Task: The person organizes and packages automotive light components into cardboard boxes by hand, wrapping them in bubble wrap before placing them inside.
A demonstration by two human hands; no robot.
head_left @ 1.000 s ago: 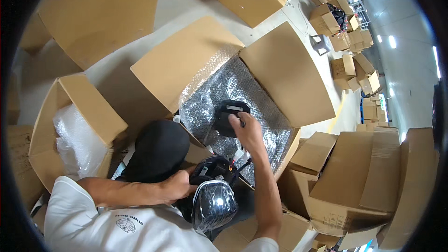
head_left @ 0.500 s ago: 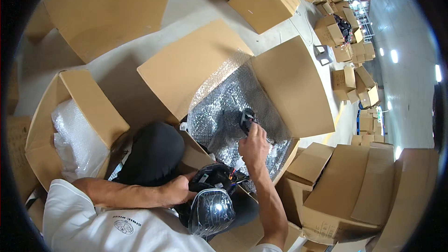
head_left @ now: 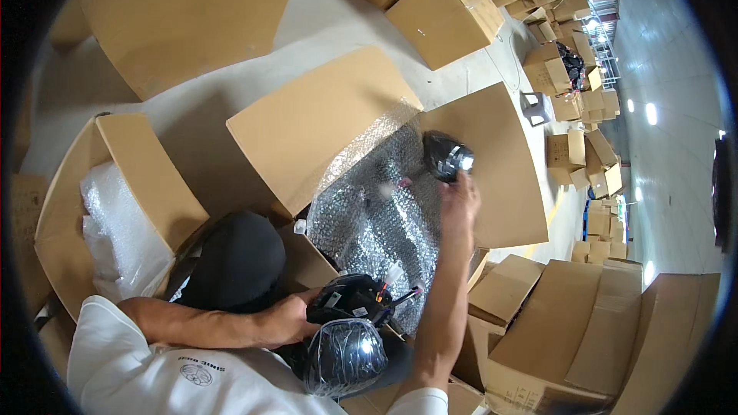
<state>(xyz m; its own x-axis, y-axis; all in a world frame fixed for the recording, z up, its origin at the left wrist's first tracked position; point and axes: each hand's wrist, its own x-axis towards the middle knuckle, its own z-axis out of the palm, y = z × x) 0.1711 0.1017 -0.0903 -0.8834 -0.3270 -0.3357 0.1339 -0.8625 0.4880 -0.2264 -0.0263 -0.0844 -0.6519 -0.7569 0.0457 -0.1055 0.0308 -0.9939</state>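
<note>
My left hand (head_left: 288, 320), low in front of me, is closed on the edge of a black housing (head_left: 334, 300) with coloured wires and a plug sticking out. Against its near side is a rounded glossy dark part (head_left: 350, 355) wrapped in clear film; whether the two are joined I cannot tell. My right hand (head_left: 461, 194) is stretched out and pinches a small black glossy shell (head_left: 444, 155) by its near end, in front of the right flap of an open cardboard box (head_left: 492, 177). Bubble wrap (head_left: 361, 223) lines that box below my right hand.
At my left stands another open carton (head_left: 154, 177) with bubble wrap (head_left: 115, 223) inside. Large cartons (head_left: 184, 15) stand at the far left, and more boxes (head_left: 569, 338) crowd the right. A grey piece (head_left: 536, 109) lies on the floor beyond the right flap.
My right hand has lifted the black shell up and to the right, from over the bubble wrap to the right flap, and the shell has turned. My left hand keeps its hold.
</note>
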